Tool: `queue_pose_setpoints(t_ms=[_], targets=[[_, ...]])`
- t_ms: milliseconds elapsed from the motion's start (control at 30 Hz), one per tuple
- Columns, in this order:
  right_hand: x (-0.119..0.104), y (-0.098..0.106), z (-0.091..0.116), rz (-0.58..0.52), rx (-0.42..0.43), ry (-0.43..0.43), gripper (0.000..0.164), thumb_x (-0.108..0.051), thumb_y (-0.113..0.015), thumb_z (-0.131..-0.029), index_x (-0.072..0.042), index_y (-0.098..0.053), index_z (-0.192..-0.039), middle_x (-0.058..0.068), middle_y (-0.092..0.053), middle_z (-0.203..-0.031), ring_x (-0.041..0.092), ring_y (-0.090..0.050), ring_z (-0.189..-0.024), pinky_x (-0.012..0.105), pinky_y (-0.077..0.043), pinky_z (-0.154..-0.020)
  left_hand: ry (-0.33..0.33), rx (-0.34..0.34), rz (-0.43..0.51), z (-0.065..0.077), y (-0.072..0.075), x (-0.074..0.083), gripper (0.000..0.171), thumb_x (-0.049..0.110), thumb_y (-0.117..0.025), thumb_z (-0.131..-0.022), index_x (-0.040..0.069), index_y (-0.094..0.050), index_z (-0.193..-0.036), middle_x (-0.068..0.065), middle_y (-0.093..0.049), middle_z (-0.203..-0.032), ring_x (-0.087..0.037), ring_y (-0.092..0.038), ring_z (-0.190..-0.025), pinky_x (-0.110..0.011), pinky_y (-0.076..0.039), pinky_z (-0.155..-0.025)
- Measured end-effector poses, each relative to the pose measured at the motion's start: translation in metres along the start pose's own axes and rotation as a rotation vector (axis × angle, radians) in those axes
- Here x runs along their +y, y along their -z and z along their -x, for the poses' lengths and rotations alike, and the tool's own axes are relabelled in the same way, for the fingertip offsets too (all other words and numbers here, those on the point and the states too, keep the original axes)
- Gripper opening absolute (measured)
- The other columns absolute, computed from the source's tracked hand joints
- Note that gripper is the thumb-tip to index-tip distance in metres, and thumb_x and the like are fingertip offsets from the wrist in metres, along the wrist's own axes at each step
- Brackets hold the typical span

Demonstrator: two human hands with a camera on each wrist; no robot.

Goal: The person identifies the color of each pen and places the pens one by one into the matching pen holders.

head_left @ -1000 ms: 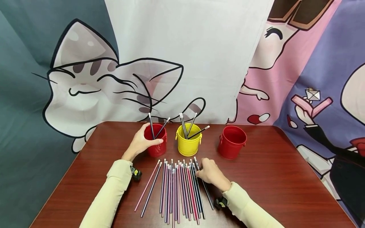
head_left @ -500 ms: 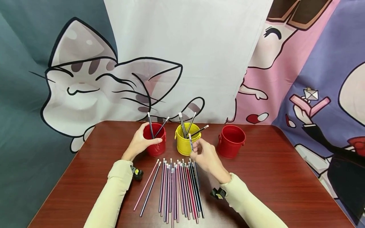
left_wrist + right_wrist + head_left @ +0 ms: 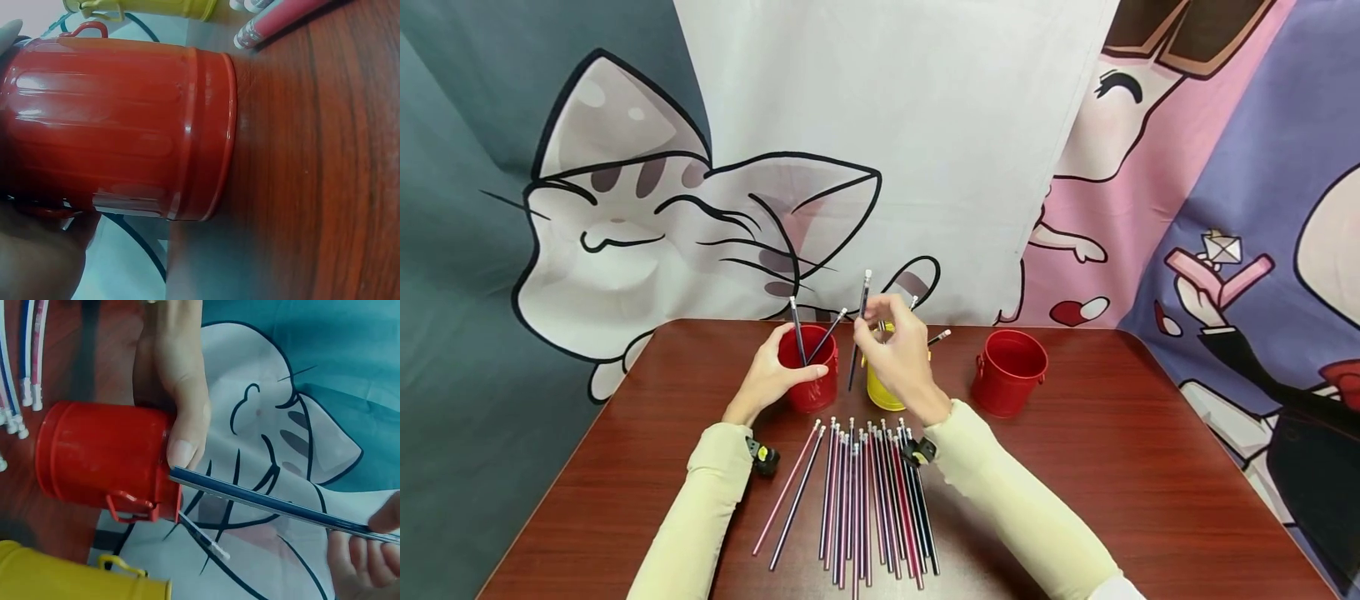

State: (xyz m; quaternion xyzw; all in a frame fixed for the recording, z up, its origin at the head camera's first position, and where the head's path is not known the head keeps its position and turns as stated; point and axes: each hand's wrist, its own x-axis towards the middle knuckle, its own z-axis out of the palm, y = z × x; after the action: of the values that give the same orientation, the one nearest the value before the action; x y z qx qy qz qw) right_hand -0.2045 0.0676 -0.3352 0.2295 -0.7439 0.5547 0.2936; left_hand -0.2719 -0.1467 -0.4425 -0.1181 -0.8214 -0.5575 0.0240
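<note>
My left hand [image 3: 769, 372] grips the left red bucket [image 3: 817, 392] round its upper part, thumb across the near side. Two dark pencils with white eraser ends lean inside it. In the left wrist view the red bucket [image 3: 125, 119] stands upright on the table. Over the yellow bucket [image 3: 883, 393] my right hand [image 3: 901, 354] pinches a dark pencil [image 3: 864, 298], eraser end up. Its lower end hangs between the red and yellow buckets in the head view. The right wrist view shows that pencil [image 3: 269, 504] overlapping the red bucket's rim by my left thumb.
Many striped pencils [image 3: 865, 508] in pink, purple and dark blue lie side by side on the wooden table [image 3: 1112, 467]. The yellow bucket holds several pencils, partly hidden by my right hand. Another red bucket [image 3: 1009, 383] stands to the right. A cartoon-printed cloth [image 3: 970, 167] hangs behind.
My right hand has picked up the dark pencil at the row's right side, lifted it and carried it left past the yellow bucket. The left hand keeps its hold on the red bucket.
</note>
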Motion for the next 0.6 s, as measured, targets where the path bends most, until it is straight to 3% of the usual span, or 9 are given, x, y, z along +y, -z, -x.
queue_pose_setpoints(t_ms=[167, 300, 467, 600], targets=[[-0.017, -0.018, -0.013, -0.049, 0.077, 0.093, 0.016, 0.009, -0.058, -0.079, 0.009, -0.053, -0.094, 0.020, -0.058, -0.085, 0.027, -0.060, -0.077, 0.027, -0.054, -0.063, -0.025, 0.019, -0.005, 0.002, -0.002, -0.001, 0.088, 0.040, -0.081, -0.065, 0.015, -0.035, -0.136, -0.008, -0.049, -0.125, -0.025, -0.047, -0.111, -0.047, -0.045, -0.089], [-0.005, -0.034, -0.018, -0.038, 0.114, 0.114, 0.017, 0.005, -0.059, -0.082, 0.007, -0.053, -0.098, 0.019, -0.058, -0.089, 0.027, -0.061, -0.081, 0.027, -0.054, -0.067, -0.039, 0.021, 0.011, 0.003, -0.002, -0.002, 0.085, 0.038, -0.081, -0.065, 0.016, -0.037, -0.134, -0.009, -0.051, -0.124, -0.024, -0.048, -0.110, -0.047, -0.044, -0.090], [0.016, -0.052, -0.017, 0.004, 0.062, 0.138, 0.018, -0.002, -0.060, -0.084, 0.001, -0.054, -0.100, 0.013, -0.058, -0.091, 0.019, -0.062, -0.078, 0.021, -0.053, -0.068, -0.052, 0.019, 0.038, 0.002, -0.001, -0.001, 0.085, 0.039, -0.082, -0.064, 0.016, -0.038, -0.133, -0.009, -0.052, -0.124, -0.022, -0.050, -0.108, -0.045, -0.044, -0.091], [0.026, -0.062, -0.007, 0.045, 0.009, 0.154, 0.016, -0.002, -0.058, -0.084, 0.000, -0.053, -0.098, 0.010, -0.057, -0.089, 0.015, -0.060, -0.077, 0.017, -0.051, -0.066, -0.054, 0.003, 0.064, 0.002, 0.000, 0.003, 0.084, 0.030, -0.083, -0.065, 0.015, -0.038, -0.134, -0.011, -0.051, -0.125, -0.024, -0.050, -0.110, -0.043, -0.042, -0.093]])
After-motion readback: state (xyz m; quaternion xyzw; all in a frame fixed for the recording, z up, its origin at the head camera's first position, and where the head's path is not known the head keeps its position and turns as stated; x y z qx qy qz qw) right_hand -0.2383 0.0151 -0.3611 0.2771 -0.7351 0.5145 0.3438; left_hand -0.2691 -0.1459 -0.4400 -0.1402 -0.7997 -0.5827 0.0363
